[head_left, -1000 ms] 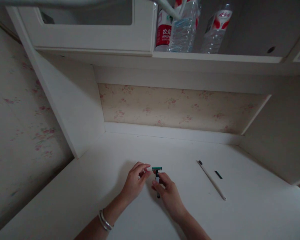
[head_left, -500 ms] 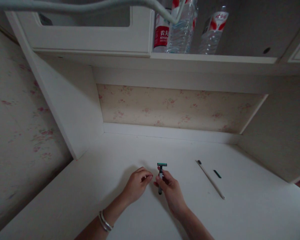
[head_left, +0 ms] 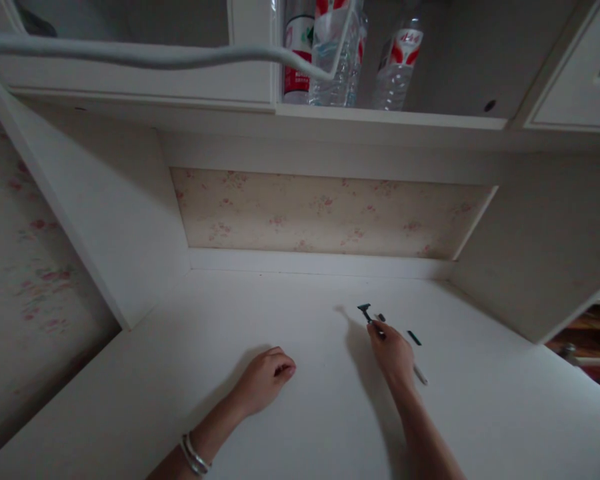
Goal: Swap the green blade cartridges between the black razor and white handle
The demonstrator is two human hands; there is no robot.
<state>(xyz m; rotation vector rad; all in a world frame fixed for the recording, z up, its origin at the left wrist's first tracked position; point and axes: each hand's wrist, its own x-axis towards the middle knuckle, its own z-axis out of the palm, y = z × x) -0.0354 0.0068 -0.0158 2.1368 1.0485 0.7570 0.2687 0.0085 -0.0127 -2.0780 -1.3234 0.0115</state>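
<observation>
My right hand (head_left: pixel 393 355) is closed around the handle of a razor (head_left: pixel 365 310), whose head points away from me, raised over the white desktop. Beneath and behind this hand lies a slim white stick (head_left: pixel 421 375) with a dark end; its middle is hidden by the hand. A small dark green strip (head_left: pixel 414 337), perhaps a razor cap, lies just right of my fingers. To the left, my left hand (head_left: pixel 266 379) rests on the desktop with its fingers curled in and thumb against them; nothing shows in it. Silver bangles (head_left: pixel 196 455) circle that wrist.
The white desktop (head_left: pixel 300 313) is bounded by a left side panel (head_left: pixel 95 207) and a right one (head_left: pixel 545 233). Overhead, a shelf holds plastic bottles (head_left: pixel 399 63). A pale curved bar (head_left: pixel 145 55) crosses in front of the cabinet.
My right hand has carried the razor right, away from my left hand, to above the white stick, and the razor has tilted. My left hand stays curled. The view has shifted right.
</observation>
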